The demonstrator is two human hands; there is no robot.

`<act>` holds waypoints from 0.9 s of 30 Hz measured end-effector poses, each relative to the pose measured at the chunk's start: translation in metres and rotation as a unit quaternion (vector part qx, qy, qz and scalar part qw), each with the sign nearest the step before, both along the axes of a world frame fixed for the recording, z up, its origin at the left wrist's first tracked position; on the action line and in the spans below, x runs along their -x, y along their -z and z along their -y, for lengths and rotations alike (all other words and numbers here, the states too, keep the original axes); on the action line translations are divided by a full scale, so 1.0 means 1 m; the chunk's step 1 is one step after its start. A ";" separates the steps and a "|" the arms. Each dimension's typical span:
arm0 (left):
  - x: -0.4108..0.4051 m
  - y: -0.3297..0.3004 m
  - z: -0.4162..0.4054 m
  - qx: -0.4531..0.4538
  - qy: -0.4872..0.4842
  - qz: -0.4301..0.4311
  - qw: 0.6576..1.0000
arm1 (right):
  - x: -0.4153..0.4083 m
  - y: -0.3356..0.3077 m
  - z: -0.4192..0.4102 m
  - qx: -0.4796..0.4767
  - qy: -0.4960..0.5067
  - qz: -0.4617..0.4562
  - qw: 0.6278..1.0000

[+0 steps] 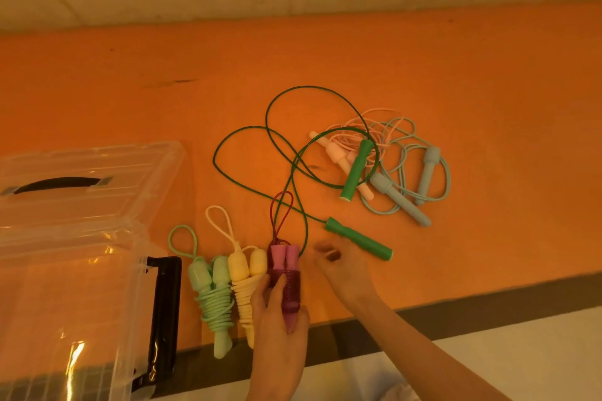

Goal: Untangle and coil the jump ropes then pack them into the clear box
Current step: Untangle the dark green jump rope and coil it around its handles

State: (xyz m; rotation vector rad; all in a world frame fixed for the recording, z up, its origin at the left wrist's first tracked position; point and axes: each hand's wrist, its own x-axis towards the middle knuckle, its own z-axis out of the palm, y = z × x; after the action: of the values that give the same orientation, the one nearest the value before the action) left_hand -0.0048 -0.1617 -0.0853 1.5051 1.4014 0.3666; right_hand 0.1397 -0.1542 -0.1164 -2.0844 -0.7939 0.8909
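At the far left a clear box (65,286) sits on the orange tabletop (325,58), its clear lid (88,179) with a dark handle lying behind it and a black latch (164,316) on the side facing the ropes. Just right of the box lie three coiled jump ropes side by side, handles paired and a small loop sticking out away from the person: a mint green rope (213,296), then a pale yellow rope (242,286) touching it, then a purple rope (284,277).

The left hand (280,329) comes up from the near edge, palm toward the tabletop, with thumb and fingers curled round the wrapped lower part of the purple rope (its pink handle tops stand clear beyond the fingers). The right hand (338,262) reaches in from the lower right, forearm slanting across the tabletop's edge; its fingers are loosely bent and hold nothing, hovering just beside the near handle of the dark green rope (358,239). That rope's thin cord sprawls in wide loops across the middle of the tabletop, one strand passing by the purple rope's loop, and its other handle rests on a tangled heap further right. In that heap a pale pink rope (338,153) and a light blue rope (400,198) lie knotted together, uncoiled.
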 end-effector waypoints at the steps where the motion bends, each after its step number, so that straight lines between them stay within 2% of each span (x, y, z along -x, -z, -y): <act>1: -0.001 -0.002 -0.001 -0.011 -0.016 0.014 1.000 | -0.006 -0.001 0.001 -0.015 0.025 0.054 0.998; 4: -0.004 -0.006 -0.004 -0.035 -0.051 0.042 0.997 | -0.030 0.004 0.005 -0.001 0.039 0.221 0.974; 6: -0.007 -0.009 -0.006 -0.033 -0.052 0.054 0.997 | -0.044 0.015 0.009 0.061 0.006 0.308 0.950; 8: -0.013 -0.013 -0.008 -0.017 -0.059 0.067 0.996 | -0.054 0.026 0.016 0.122 -0.025 0.344 0.931; 11: -0.020 -0.018 -0.010 -0.012 -0.027 0.078 0.996 | -0.067 0.034 0.025 0.139 -0.063 0.340 0.928; 13: -0.023 -0.019 -0.011 0.000 0.012 0.086 0.996 | -0.072 0.035 0.026 0.126 -0.052 0.278 0.951; 15: -0.028 -0.023 -0.013 0.041 0.036 0.094 0.994 | -0.070 0.026 0.020 0.068 0.048 0.118 0.990; 16: -0.032 -0.026 -0.016 0.062 0.037 0.100 0.992 | -0.066 0.016 0.015 0.033 0.099 0.019 0.994; 18: -0.043 -0.032 -0.024 0.080 0.013 0.123 0.989 | -0.054 -0.009 0.006 -0.044 0.142 -0.164 0.975; 20: -0.056 -0.041 -0.037 0.093 -0.018 0.160 0.983 | -0.042 -0.034 0.003 -0.117 0.106 -0.269 0.950; 24: -0.071 -0.062 -0.064 0.110 -0.013 0.232 0.966 | -0.023 -0.067 -0.001 -0.163 -0.028 -0.302 0.939; 27: -0.067 -0.067 -0.076 0.052 0.028 0.213 0.975 | -0.027 -0.077 -0.010 -0.148 -0.033 -0.310 0.939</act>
State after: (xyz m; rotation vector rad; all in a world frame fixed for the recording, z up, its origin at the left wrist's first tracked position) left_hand 0.0618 -0.0853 -0.0186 1.2857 1.0197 0.5373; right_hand 0.1667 -0.1444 -0.0396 -1.3980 -0.6059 1.2862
